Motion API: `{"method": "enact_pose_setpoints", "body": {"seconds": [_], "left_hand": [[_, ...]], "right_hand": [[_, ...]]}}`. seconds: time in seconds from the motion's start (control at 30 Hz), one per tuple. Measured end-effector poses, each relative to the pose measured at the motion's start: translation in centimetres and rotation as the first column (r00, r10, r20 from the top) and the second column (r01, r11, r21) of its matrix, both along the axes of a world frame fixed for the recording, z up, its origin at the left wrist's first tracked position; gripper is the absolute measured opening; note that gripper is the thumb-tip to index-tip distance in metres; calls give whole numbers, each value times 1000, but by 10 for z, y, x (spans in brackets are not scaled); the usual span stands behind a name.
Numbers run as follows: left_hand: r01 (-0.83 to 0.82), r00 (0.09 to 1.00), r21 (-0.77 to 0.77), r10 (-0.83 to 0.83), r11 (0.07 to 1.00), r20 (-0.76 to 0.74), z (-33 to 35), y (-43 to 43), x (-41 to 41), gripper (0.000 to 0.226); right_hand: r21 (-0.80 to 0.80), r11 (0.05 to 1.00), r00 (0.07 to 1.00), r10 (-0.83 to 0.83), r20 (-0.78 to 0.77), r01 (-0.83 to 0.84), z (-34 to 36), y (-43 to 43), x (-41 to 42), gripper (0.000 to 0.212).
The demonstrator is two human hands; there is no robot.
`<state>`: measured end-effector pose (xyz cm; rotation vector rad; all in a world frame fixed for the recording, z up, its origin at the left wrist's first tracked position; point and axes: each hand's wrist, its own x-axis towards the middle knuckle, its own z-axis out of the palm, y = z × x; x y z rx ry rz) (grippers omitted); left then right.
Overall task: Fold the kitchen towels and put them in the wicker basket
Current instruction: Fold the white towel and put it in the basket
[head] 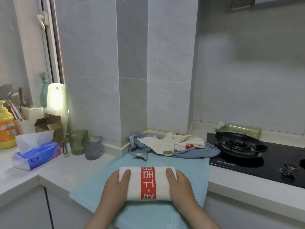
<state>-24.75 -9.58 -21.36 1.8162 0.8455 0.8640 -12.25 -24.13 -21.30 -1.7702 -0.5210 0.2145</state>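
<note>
I note the left hand (113,185) and right hand (181,184) gripping the ends of the folded towel (147,183), mid-mat (189,167), thumbs on top; an uneven lift could unfold it, basket not in view.

My white bench (54,171) carries a pale blue mat (189,164) before me, crumpled kitchen towels (165,144) over the mat's far edge, a tissue pack (38,156), green mug (78,142) and grey tumbler (92,149) left, and a black gas hob (272,164) right.
</note>
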Motion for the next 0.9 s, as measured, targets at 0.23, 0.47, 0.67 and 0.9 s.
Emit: {"method": "enact_pose_setpoints", "body": {"seconds": [0.23, 0.47, 0.67, 0.9], "left_hand": [[162, 986, -209, -148, 965, 80, 3, 6, -7, 33], [216, 973, -292, -178, 932, 149, -7, 25, -8, 19], [245, 962, -396, -172, 885, 210, -2, 29, -2, 48], [261, 956, -400, -177, 879, 235, 29, 52, 17, 62]], "right_hand": [[-15, 999, 999, 33, -26, -33, -2, 7, 11, 21], [89, 981, 982, 177, -63, -171, -3, -2, 21, 23], [190, 967, 950, 210, -230, -167, 1, 5, 42, 13], [176, 980, 928, 154, -339, -98, 31, 27, 66, 13]]}}
